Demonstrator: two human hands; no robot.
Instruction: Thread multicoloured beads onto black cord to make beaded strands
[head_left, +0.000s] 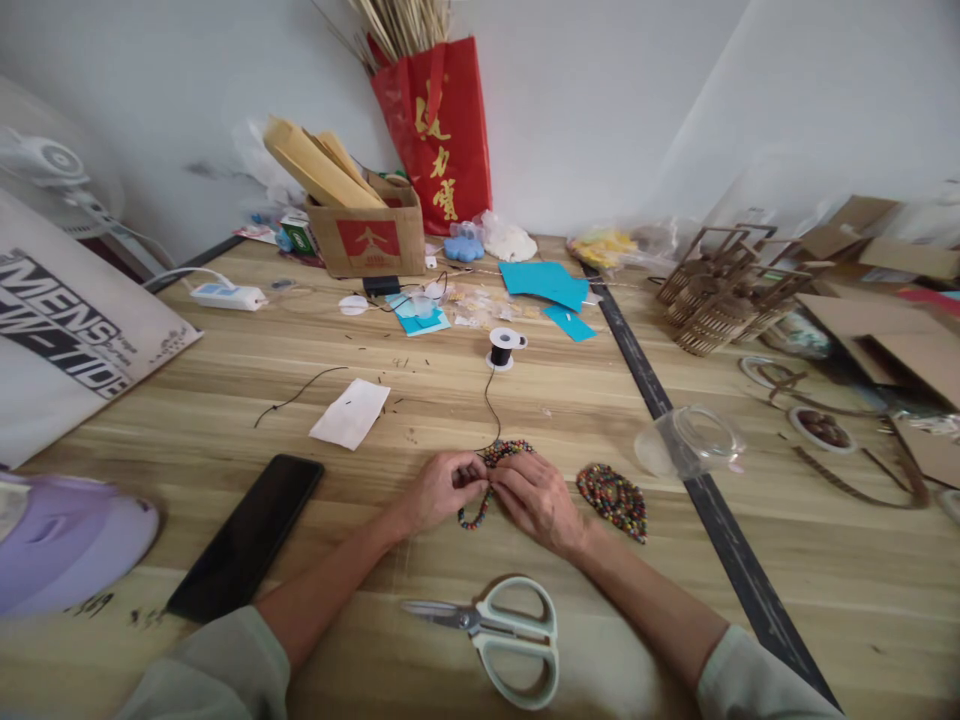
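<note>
Fingertips of my left hand [448, 487] and my right hand [536, 495] meet over a string of small multicoloured beads [474, 520] on the table. The left thumb and forefinger are pinched together, and the right fingers press on the strand beside them. Part of the beads is hidden under my right hand. A thin black cord [493, 400] runs from the beads back to a white spool [501, 349] wound with black cord. To the right of my right hand lies a coiled heap of similar beads [613, 500].
Green-handled scissors [480, 625] lie in front of my hands. At the left are a black phone [247, 540] and a purple object [75, 545]. A white paper piece [351, 413], clear plastic cup [686, 442], cardboard box [367, 235] and small bamboo baskets [724, 310] stand around.
</note>
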